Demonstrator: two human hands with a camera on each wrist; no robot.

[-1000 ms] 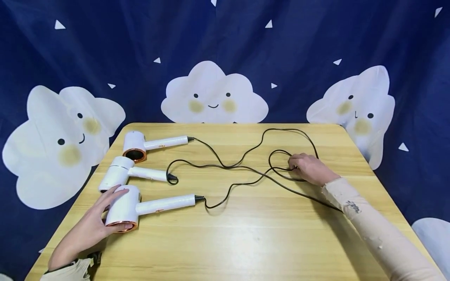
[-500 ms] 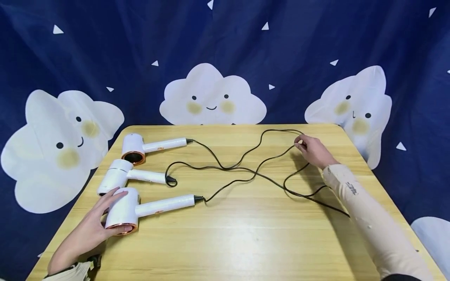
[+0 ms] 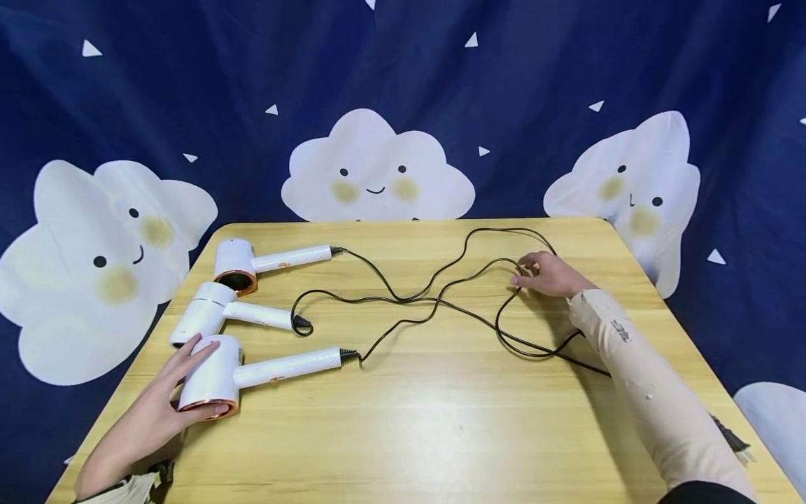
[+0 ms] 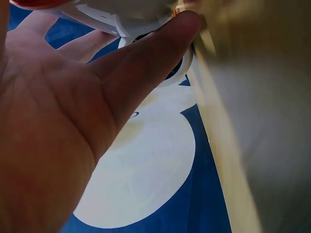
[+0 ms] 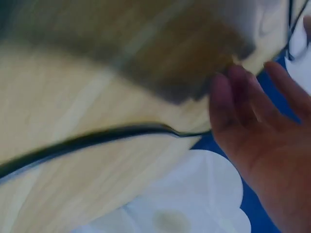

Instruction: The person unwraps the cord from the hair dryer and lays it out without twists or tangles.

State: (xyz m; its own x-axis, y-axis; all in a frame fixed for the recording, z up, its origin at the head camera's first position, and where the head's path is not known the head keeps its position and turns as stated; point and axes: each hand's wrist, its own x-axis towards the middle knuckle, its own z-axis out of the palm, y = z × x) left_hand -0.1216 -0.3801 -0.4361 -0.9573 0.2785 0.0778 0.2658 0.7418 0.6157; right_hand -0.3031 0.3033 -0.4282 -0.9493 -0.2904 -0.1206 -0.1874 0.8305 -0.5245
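Observation:
Three white hair dryers with copper-coloured rims lie on the left of the table. The nearest hair dryer (image 3: 210, 374) is gripped round its head by my left hand (image 3: 141, 420), with the thumb at the copper rim and the fingers over the top. In the left wrist view, the thumb (image 4: 150, 60) shows below the white housing. My right hand (image 3: 554, 274) is at the bend of this dryer's black cord (image 3: 434, 308), thumb and forefinger apart with the cord between them. Behind are the middle hair dryer (image 3: 204, 311) and the far hair dryer (image 3: 234, 262).
The black cord (image 3: 497, 229) of the far dryer curves along the back of the wooden table (image 3: 428, 441). The middle dryer's cord (image 3: 352, 299) crosses the others and runs under the right forearm. A small dark object (image 3: 730, 434) shows beside the right sleeve. A blue cloud-patterned curtain (image 3: 378, 63) hangs behind.
My right hand lifted the near dryer's cord toward the back, then came slightly down and left, with thumb and forefinger parting. The cord loop has changed shape. My left hand keeps its grip.

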